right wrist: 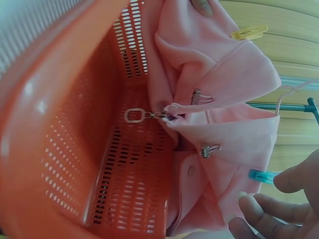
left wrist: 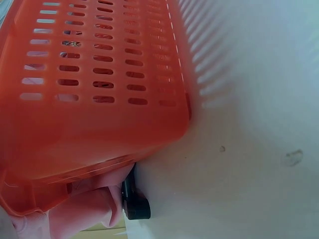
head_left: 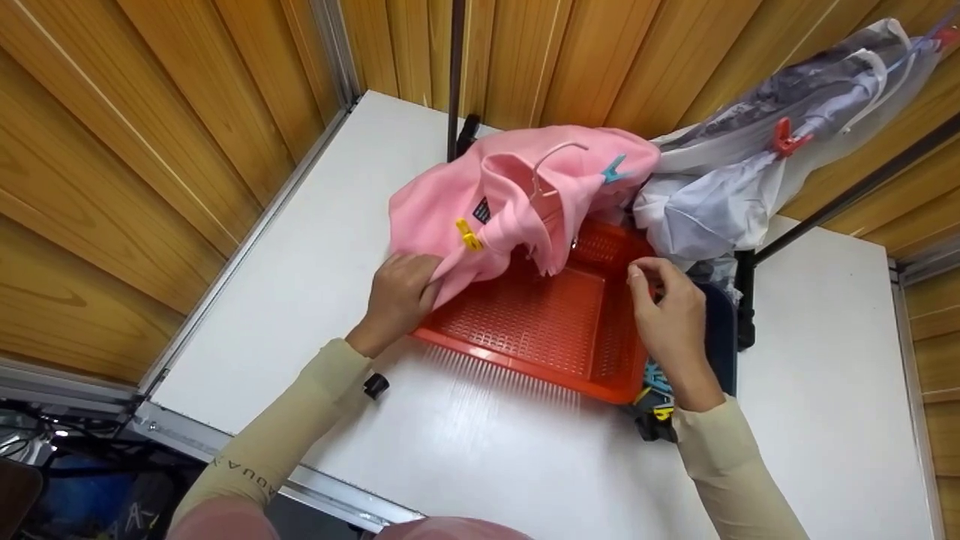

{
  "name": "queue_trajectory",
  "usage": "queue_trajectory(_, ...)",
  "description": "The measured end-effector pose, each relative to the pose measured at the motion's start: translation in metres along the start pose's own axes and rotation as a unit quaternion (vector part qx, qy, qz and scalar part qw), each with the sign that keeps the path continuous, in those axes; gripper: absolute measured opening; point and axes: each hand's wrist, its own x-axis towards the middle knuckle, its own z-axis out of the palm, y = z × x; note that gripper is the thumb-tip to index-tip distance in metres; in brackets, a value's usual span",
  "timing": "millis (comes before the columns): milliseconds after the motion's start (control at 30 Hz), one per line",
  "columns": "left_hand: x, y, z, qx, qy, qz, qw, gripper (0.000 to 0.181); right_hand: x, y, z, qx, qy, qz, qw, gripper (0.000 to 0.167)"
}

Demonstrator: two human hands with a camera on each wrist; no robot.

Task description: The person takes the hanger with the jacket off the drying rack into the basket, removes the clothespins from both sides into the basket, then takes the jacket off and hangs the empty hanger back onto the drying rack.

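Jacket (head_left: 517, 217) risked leaving its hanger (head_left: 570, 145) if your left hand (head_left: 405, 289), gripping it at nine o'clock, pulled, while your right hand (head_left: 670, 315), loosely curled at three, held nothing.

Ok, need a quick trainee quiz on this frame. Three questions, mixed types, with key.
1. Multiple choice: what does the left hand grip?
A) the dark bin
B) the pink garment
C) the hanger hook

2. True or false: in the head view, the yellow clip sits nearer the left hand than the blue clip does.

3. Fill in the colour: the clip on the pale cloth, right of the pink garment in the head view, is ____.

Key: 1. B; 2. True; 3. red
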Motion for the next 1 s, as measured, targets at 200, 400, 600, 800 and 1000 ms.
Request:
queue_trajectory(200,-0.001,0.0,0.0,0.004,0.002,0.002,1.0,0.013,0.006,-0.006,0.003,0.023,0.006,-0.007,0.9997,0.018)
queue_trajectory(400,-0.001,0.0,0.0,0.002,-0.001,-0.001,1.0,0.013,0.011,-0.009,0.004,0.027,0.007,-0.006,0.9996,0.018)
queue_trajectory(600,-0.001,0.0,0.001,0.0,0.003,0.0,1.0,0.012,0.015,-0.012,0.006,0.027,0.009,-0.015,0.9995,0.02)
queue_trajectory(800,-0.001,0.0,0.0,-0.007,0.001,-0.001,1.0,0.012,0.019,-0.014,0.008,0.022,0.005,-0.02,0.9995,0.021)
queue_trajectory(1000,-0.001,0.001,0.0,-0.001,0.001,-0.001,1.0,0.013,0.022,-0.017,0.009,0.023,0.005,-0.022,0.9995,0.021)
